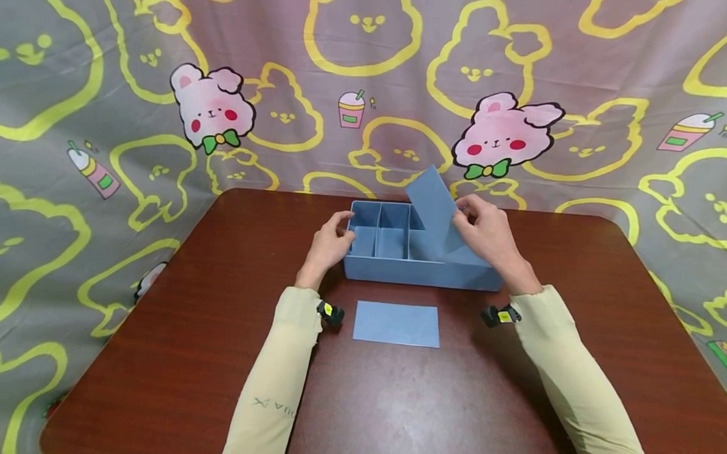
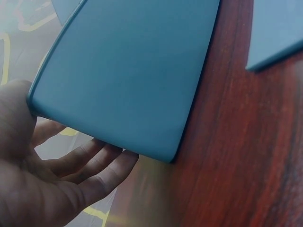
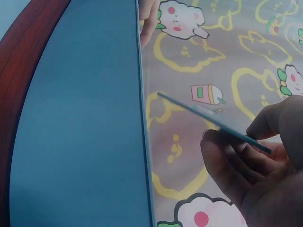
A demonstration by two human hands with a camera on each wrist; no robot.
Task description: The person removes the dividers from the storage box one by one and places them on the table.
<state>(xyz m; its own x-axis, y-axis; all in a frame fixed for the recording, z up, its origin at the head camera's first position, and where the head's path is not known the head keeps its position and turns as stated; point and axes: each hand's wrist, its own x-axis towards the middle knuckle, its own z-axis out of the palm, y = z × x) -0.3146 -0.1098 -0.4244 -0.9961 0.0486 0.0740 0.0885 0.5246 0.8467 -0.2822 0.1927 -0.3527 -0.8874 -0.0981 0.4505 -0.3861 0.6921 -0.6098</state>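
A long blue-grey compartment box sits on the table, with upright dividers parting its left side. At its left end my left hand holds the end wall, the thumb at the rim and the fingertips against the outside in the left wrist view. My right hand pinches a thin flat blue panel by its edge, between thumb and fingers. That panel stands tilted above the box's right half and hides part of the compartments there. In the right wrist view, the panel shows edge-on, beside the box wall.
A second flat blue rectangular panel lies on the brown table in front of the box. Behind the table hangs a patterned cloth with cartoon figures. A small black camera sits at each wrist.
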